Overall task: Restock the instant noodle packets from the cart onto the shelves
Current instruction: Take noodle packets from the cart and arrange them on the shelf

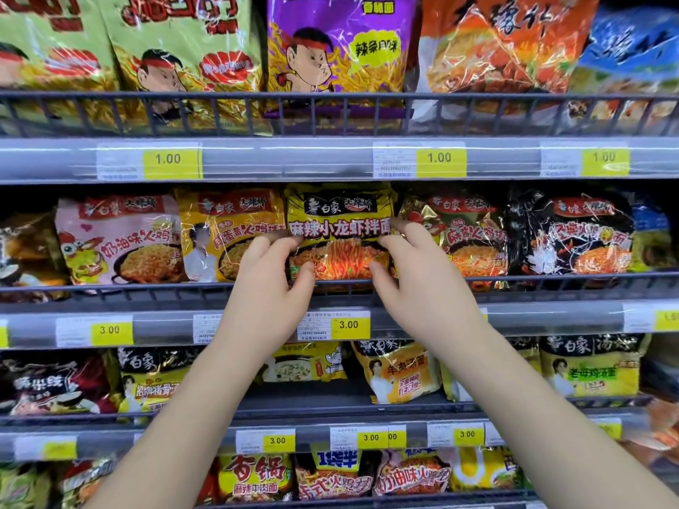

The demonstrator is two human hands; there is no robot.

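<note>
- We have both hands up at the middle shelf (165, 323). Between them stands the yellow packet (340, 222), upright and facing us.
- Our left hand (272, 281) grips the packet's left edge, with the fingers (279, 242) curled round the side and the thumb pressed on the front, low down.
- Our right hand (415, 281) mirrors it on the packet's right edge, with fingers wrapped over the side and the thumb on the front.
- Why two hands? We judge the bag to be soft and crinkly, so a hold on both edges keeps it flat and label-forward.
- The slot looks narrow. The egg-yolk pack (235, 236) sits just left of the packet and the gold pack (459, 236) just right, both seemingly touching it.
- The wire rail (147, 290) crosses in front of the packet's bottom edge, so we reckon its foot is already inside and nearly seated.
- Straight below the packet is the 3.00 tag (349, 325), so this looks like the right slot.
- Shoving hard could crumple the neighbours, so a gentle push back seems wise.
- The cart is out of view, so we cannot tell how much stock remains.
</note>
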